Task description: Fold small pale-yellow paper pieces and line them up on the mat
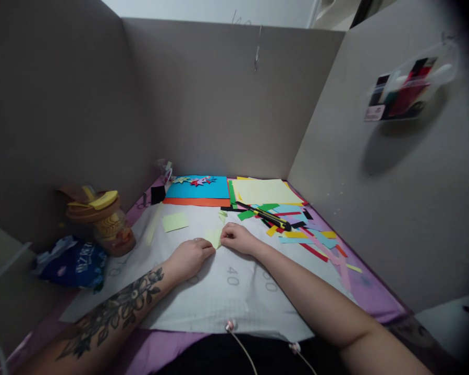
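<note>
Two hands in frame, both at the pale green paper piece, which lies on the white sheet. We place everything off that piece. Left hand sits at its near-left side: fingers together, tips touching its lower corner; thumb hidden, so we can't tell if it pinches. Right hand is at its right edge, fingers curled, thumb and index pinching the paper. Both hands cover parts of the edge, so we can't read the full outline.

Left of the piece we have a pale green square, then a pale strip, further out a lidded cup and a blue packet. Just beyond it: green snippets. Further back: blue sheet over an orange sheet, paper stars on top. Back right: pale yellow sheet on a stack. Main clutter we see is right of the piece: yellow-black cutter lying across coloured scraps, near the right hand.
</note>
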Demonstrator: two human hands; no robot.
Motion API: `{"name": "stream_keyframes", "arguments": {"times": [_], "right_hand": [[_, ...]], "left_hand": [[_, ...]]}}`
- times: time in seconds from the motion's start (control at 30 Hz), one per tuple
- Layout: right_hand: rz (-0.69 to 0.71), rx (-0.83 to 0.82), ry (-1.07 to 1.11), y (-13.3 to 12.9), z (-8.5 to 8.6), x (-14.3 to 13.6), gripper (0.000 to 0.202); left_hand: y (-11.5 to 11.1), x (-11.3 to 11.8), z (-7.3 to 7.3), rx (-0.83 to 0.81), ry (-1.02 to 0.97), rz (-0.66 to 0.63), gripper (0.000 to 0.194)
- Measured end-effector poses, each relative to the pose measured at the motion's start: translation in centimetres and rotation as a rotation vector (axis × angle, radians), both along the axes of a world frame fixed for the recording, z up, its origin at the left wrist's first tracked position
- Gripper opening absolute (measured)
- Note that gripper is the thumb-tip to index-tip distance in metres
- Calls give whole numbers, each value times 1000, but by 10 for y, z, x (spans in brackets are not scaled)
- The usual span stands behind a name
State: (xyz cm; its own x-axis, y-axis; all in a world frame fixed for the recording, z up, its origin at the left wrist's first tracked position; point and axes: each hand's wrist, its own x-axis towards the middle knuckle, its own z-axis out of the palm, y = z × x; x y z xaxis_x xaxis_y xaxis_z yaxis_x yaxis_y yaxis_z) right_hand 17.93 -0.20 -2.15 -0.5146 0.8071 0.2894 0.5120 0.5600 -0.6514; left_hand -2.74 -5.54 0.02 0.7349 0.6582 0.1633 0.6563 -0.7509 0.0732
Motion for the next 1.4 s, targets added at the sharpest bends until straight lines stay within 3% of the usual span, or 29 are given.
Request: {"name": "stream_keyframes", "arguments": {"times": [0.3, 0.6, 0.7, 0.97, 1.4], "right_hand": [[-188, -6, -79, 4, -3, -14, 6], [-280, 16, -154, 3, -5, -21, 8], [-294, 27, -162, 2, -7, -22, 9], [-316, 24, -175, 4, -11, -23, 11], [-348, -14, -218, 1, -6, -26, 12]], "left_hand": [[1, -1, -1, -23, -9, 11, 31], [-1, 3, -4, -6, -36, 80, 28], [-2, 7, -3, 26, -33, 125, 30], [-4, 12, 4, 69, 79, 98, 32], [-5, 11, -2, 138, 123, 58, 26]]}}
